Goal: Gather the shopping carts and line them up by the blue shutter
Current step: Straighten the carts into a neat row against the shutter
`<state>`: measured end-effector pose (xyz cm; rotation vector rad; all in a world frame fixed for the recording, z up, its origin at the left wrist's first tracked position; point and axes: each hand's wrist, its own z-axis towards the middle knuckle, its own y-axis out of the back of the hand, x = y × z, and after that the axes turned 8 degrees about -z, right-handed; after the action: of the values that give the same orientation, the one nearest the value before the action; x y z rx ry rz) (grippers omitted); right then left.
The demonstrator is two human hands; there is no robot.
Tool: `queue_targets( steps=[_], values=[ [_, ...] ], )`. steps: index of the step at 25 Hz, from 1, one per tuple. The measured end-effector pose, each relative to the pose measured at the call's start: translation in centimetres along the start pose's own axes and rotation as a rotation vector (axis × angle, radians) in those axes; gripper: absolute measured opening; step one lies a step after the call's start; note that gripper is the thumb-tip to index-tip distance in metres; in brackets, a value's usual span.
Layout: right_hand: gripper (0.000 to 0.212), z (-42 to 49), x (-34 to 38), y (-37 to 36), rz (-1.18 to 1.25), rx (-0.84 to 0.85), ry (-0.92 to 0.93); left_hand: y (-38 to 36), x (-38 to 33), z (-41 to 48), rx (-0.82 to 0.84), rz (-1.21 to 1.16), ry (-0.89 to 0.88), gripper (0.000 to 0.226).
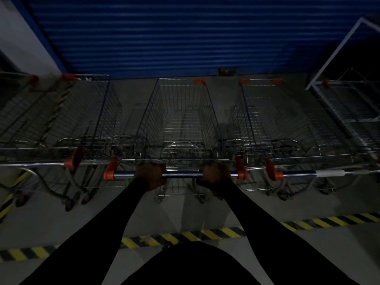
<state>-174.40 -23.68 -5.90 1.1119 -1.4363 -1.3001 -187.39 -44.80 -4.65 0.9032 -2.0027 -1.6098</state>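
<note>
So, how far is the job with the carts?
Done: a left cart and a right cart stand facing the blue shutter. In hand: the left hand and right hand grip the handle of the middle cart, between those two. Left: letting go; whether more carts wait elsewhere is not visible.

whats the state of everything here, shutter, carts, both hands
blue shutter: rolled down, closed
middle cart: empty, nose toward the shutter, handle held by both hands
left cart: empty, parked beside the middle one
right cart: empty, parked on the other side
left hand: grips the handle
right hand: grips the handle
</note>
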Motion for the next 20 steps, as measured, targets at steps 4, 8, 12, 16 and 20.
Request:
queue_targets(
  steps=[4,8,12,16,20],
  values=[
    [0.072,0.1,0.2,0.0,0.029,-0.093,-0.028,-0.2,0.2,-0.9,-0.106,-0.085,0.007,0.059],
    [0.069,0.6,1.1,0.6,0.065,-0.254,-0.043,-0.2,0.6,-1.7,-0.207,-0.139,0.019,0.077],
    [0.069,1.3,2.2,1.0,0.083,-0.104,0.017,-0.1,1.0,-2.6,-0.201,-0.161,0.034,0.072],
    [0.051,1.3,2.0,0.2,-0.011,0.042,0.051,-0.6,0.5,-2.5,-0.104,-0.144,0.006,0.041],
    [0.039,1.6,-0.5,-0.2,-0.047,0.105,0.001,-1.0,-0.6,-1.4,-0.126,-0.100,0.012,0.028]
  ],
)
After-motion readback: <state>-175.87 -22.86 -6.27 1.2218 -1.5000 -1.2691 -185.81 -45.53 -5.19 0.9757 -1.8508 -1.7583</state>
